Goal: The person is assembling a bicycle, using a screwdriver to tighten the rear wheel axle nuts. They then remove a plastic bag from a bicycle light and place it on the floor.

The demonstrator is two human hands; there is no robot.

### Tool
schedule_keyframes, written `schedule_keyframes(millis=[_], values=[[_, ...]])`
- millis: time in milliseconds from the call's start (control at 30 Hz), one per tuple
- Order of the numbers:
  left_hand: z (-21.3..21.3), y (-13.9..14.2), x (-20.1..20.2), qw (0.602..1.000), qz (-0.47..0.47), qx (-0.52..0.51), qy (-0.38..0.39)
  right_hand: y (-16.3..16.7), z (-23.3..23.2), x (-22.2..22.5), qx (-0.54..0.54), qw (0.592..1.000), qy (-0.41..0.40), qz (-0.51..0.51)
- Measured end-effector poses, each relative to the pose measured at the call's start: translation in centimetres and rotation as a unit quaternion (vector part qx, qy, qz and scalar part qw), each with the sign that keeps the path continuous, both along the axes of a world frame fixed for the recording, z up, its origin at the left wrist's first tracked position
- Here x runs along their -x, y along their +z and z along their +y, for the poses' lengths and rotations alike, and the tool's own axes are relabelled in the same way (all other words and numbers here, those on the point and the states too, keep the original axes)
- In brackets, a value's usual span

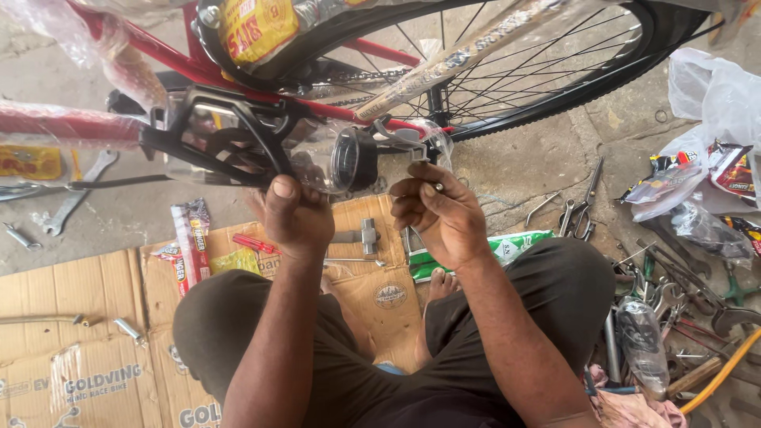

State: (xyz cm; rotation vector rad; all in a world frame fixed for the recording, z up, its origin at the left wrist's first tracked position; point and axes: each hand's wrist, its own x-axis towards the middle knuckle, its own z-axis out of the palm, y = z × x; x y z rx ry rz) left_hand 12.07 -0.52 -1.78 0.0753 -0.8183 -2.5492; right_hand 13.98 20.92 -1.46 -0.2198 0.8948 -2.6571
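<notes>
Two bare hands work close under the camera, above the squatting person's knees and the flattened cardboard [79,317] on the floor. The left hand [295,215] has its fingers [283,190] curled shut, thumb up, against the black bottle cage [230,139] and the plastic wrap around it. The right hand [440,215] pinches something small between thumb and fingertips just below the clear-wrapped bicycle lamp [349,158]; what it is I cannot tell.

The lamp sits between the hands, hanging off the red bicycle frame [63,123], round black body with a glassy face under crinkled film. It looks light, hard-shelled and likely brittle at the lens, and the film would be slippery; the firmer hold is probably the black housing or its metal bracket, not the face. The cage seems stiff wire, fine to grip anywhere.

Farther out, a hammer [361,235] and a red-handled screwdriver [254,243] lie on the cardboard, pliers [583,210] and loose tools on the concrete at right, a spanner [75,198] at left. Beyond them stands the spoked wheel [555,55].
</notes>
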Motion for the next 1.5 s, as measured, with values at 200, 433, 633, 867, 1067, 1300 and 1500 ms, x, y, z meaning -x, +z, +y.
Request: schedule_keyframes(millis=[200, 433, 633, 867, 1067, 1300, 1500], values=[[-0.5, -1.5, -0.3, 0.999, -0.032, -0.005, -0.015, -1.1, -0.2, 0.4, -0.031, 0.998, -0.011, 0.055], [-0.7, -2.2, 0.0, 1.0, -0.016, -0.012, -0.02, -1.2, -0.9, 0.2, -0.061, 0.995, -0.024, 0.08], [-0.6, -1.8, 0.0, 0.999, -0.042, -0.007, -0.014, -1.1, -0.8, 0.0, -0.064, 0.993, -0.031, 0.097], [-0.4, -0.7, -0.2, 0.999, -0.039, -0.015, -0.024, -0.3, -0.8, -0.3, -0.095, 0.993, -0.042, 0.051], [0.5, 0.4, 0.0, 0.994, -0.036, -0.073, -0.076, -0.1, -1.1, -0.3, -0.117, 0.993, -0.001, -0.017], [3.0, 0.1, -1.3, 0.985, -0.02, -0.094, -0.14, 0.5, -2.6, -0.7, -0.148, 0.987, -0.032, -0.058], [5.0, 0.0, -2.5, 0.973, -0.039, -0.013, -0.227, 1.2, -1.8, -0.4, -0.171, 0.965, -0.188, -0.063]])
